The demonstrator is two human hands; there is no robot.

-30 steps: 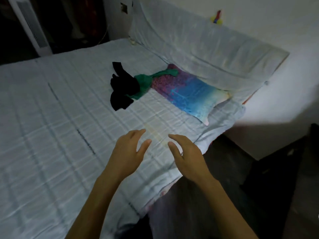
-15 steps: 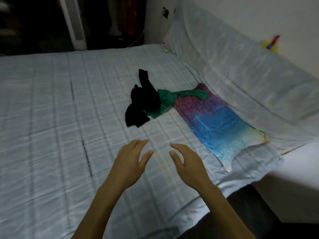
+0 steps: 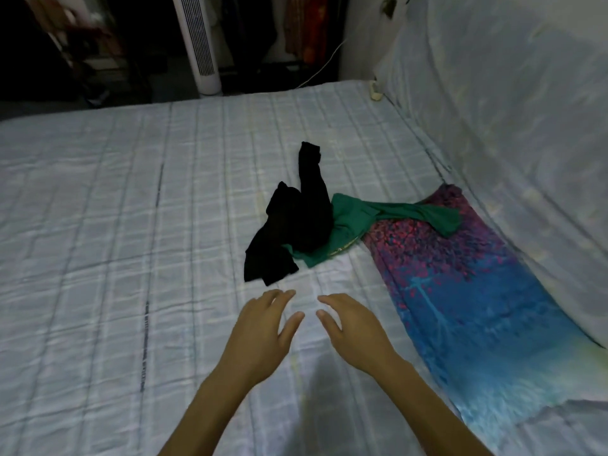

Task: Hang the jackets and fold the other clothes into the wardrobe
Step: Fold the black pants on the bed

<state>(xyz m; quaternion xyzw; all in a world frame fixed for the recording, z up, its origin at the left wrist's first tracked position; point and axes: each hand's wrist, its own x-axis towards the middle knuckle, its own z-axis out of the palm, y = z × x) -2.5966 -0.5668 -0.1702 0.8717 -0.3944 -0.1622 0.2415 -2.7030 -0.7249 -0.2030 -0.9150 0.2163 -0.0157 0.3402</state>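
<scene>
Both hands reach out over the bed (image 3: 98, 241), side by side and holding nothing. The left hand (image 3: 260, 337) has its fingers spread and relaxed, thumb out toward the other; the right hand (image 3: 353, 330) is likewise loose and open, fingers slightly bent. Just beyond their fingertips lies a crumpled black garment (image 3: 292, 222), one part of it stretched toward the far edge of the bed. It rests partly on a green garment (image 3: 355, 222), whose long end trails across a purple and blue pillow (image 3: 477, 307) lying by the covered headboard (image 3: 526, 110). Past the bed stands a white tower fan (image 3: 200, 44), with clothes hanging in the dark beyond.
</scene>
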